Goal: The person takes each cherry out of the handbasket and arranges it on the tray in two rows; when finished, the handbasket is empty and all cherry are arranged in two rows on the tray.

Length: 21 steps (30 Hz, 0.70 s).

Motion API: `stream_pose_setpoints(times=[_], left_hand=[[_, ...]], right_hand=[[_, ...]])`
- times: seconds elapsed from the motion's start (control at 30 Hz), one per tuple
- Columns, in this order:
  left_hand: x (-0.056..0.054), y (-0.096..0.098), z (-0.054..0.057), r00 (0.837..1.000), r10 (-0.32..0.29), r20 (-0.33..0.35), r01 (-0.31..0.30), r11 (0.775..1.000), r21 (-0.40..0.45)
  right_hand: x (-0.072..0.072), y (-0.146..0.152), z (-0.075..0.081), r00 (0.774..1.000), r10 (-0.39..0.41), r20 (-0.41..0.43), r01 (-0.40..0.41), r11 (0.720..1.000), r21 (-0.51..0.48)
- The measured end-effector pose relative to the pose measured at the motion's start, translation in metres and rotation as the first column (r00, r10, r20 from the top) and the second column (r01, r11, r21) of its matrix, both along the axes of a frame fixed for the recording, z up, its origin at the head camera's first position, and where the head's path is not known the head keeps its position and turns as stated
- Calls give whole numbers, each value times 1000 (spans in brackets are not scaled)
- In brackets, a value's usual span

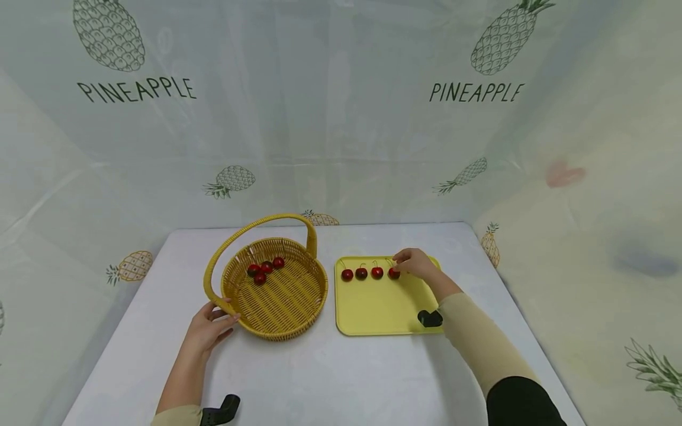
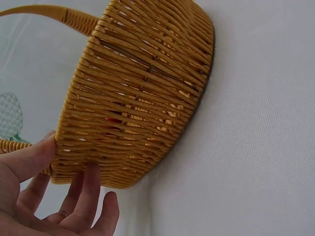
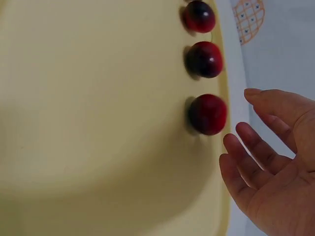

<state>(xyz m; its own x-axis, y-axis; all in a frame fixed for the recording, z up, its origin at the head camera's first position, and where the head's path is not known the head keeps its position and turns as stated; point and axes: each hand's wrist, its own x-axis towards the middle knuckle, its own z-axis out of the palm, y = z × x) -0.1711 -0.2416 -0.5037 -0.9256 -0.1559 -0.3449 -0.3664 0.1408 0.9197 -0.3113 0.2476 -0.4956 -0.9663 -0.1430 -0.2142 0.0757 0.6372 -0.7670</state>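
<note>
A yellow-brown wicker basket (image 1: 274, 313) with a tall arched handle stands on the left of the table; several dark red cherries (image 1: 259, 278) lie inside. My left hand (image 1: 205, 328) grips its near-left rim by the handle's foot, thumb on the rim and fingers against the woven side (image 2: 123, 113). On the yellow tray (image 1: 373, 307) to the right, several cherries with stems sit in a row along the far edge. My right hand (image 1: 415, 264) hovers at the rightmost cherry (image 3: 208, 114), its fingers (image 3: 256, 157) loosely spread and apart from the fruit in the right wrist view.
A white cloth covers the table (image 1: 319, 378). Behind it hangs a pale curtain (image 1: 319, 118) printed with pineapples, which also runs along both sides. The basket handle (image 1: 256, 225) rises above the basket, and a narrow strip of table separates basket and tray.
</note>
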Motion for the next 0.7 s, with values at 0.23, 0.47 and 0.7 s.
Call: stream_pose_setpoints(times=[0.23,0.47,0.7], left_hand=[[1,-1,2,1000,-1,-4,1,1000,-6],[1,-1,2,1000,-1,-12,1,1000,0],[-1,0,-1,1000,4,-15,-4,1000,-4]], right_hand=[[-1,-15,20,997,77,-30,-76,997,23],[3,-41,37,986,161,-37,-162,987,-18],[12,-71,48,973,223,-54,-226,973,-47]])
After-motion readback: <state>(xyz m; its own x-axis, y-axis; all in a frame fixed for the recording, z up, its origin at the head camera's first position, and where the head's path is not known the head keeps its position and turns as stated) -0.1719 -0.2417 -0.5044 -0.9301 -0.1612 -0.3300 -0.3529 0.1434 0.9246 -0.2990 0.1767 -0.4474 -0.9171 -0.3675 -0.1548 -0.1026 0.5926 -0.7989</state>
